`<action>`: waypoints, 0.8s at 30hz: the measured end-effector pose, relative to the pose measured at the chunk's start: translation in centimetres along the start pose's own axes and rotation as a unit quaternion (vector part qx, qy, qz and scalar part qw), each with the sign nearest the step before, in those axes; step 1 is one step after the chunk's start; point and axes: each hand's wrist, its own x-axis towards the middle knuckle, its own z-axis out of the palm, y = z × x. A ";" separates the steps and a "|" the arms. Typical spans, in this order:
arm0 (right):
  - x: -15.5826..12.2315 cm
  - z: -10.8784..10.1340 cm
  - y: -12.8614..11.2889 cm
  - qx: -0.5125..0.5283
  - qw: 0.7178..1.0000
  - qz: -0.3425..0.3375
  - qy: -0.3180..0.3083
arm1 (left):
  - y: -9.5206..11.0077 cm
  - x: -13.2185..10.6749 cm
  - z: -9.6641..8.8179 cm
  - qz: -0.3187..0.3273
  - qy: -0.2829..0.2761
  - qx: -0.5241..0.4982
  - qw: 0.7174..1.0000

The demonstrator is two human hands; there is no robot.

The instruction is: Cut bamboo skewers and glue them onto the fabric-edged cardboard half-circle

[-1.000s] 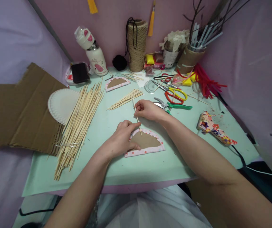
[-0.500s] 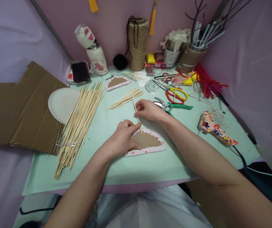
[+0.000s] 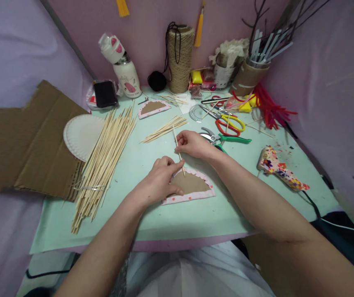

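A half-round cardboard piece with a spotted pink-and-white cloth edge lies flat near the table's front. My left hand rests over its left end, thumb on the cardboard and a fingertip against a thin wooden stick. Between the thumb and fingers of my right hand is the upper part of that stick. Its lower tip overlaps the cardboard's curved edge. Beyond my hands lie a small bundle of short sticks and a second cloth-edged half-round.
Long sticks, a white paper plate and brown cardboard are at left. Green-handled pruning shears, scissors and a flowered glue gun lie at right. A twine cone and bottle stand behind.
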 end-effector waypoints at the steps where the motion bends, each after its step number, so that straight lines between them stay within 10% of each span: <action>1: 0.0 0.0 0.0 -0.002 1.000 0.000 -0.002 | -0.1 0.0 0.0 0.004 -0.001 0.001 1.000; 24: -0.2 0.0 -0.1 -0.006 1.000 0.004 0.003 | 0.1 0.1 -0.1 0.005 -0.006 0.030 1.000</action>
